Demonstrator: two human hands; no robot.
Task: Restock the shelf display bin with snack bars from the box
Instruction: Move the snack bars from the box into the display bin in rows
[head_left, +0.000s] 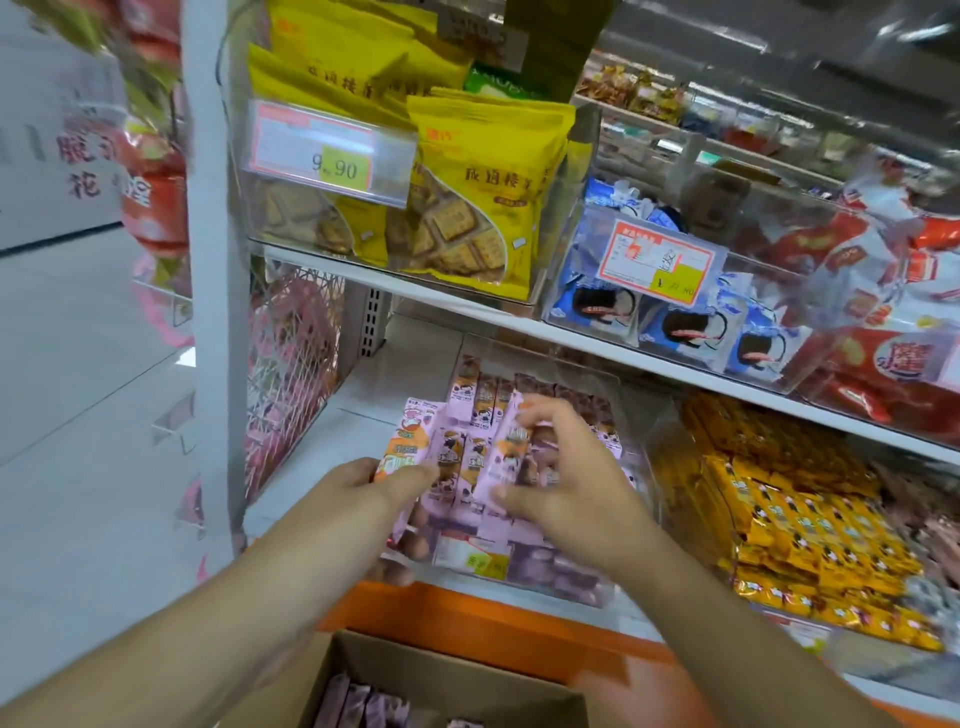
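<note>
Slim pink foil bars (470, 457) with brown-and-orange print lie in the clear plastic bin (631, 415), under both hands. Left hand (382, 480) fingers clamp a bundle; right hand (563, 470) fingers, blurred, seem curled on one. Cardboard box (441, 680) sits below.

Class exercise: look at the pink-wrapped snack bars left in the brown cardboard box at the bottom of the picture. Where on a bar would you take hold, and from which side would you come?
Pinch a few pink-wrapped snack bars together by their upper ends, coming straight down from above. They seem to stand on end, packed side by side in the brown cardboard box, so only their tops show through its open top, while the walls block the sides.
</note>
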